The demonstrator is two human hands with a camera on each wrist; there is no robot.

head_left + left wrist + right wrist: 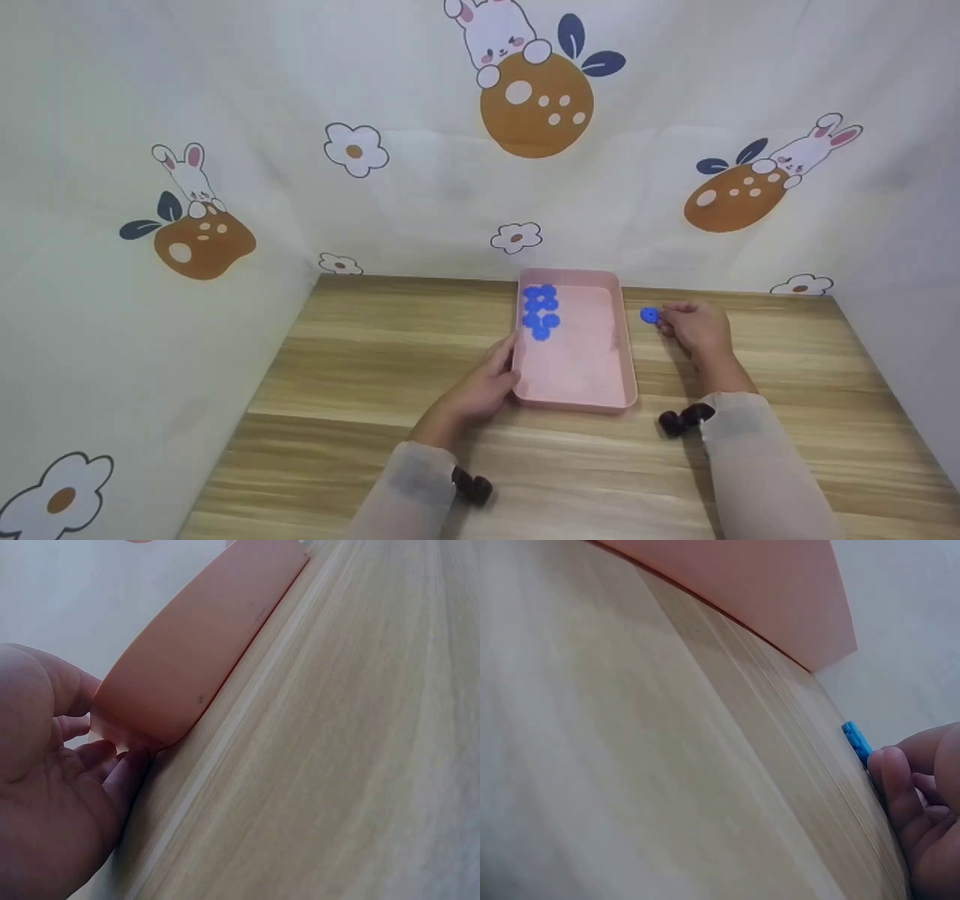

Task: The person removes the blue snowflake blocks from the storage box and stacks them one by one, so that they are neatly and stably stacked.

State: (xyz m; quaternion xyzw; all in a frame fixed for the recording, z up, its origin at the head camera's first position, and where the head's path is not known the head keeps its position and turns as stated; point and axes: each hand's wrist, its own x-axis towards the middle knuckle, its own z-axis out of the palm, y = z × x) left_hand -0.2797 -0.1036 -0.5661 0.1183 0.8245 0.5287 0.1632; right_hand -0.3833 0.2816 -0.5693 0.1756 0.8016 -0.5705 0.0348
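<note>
A pink rectangular tray (574, 375) lies on the wooden table, with several blue flower-shaped pieces (541, 332) grouped inside along its left wall. My left hand (484, 386) rests against the outside of the tray's left wall; its fingertips touch the wall near a corner in the left wrist view. To the right of the tray, my right hand (697, 330) pinches one blue flower-shaped piece (649, 315) between thumb and fingers. That piece (856, 741) appears edge-on in the right wrist view, low over the table and apart from the tray wall (780, 607).
The wooden table (352, 352) extends to both sides of the tray. A pale curtain (420, 202) printed with rabbits, fruit and flowers stands right behind the tray and continues at the left. Dark wrist devices (472, 487) sit on both sleeves.
</note>
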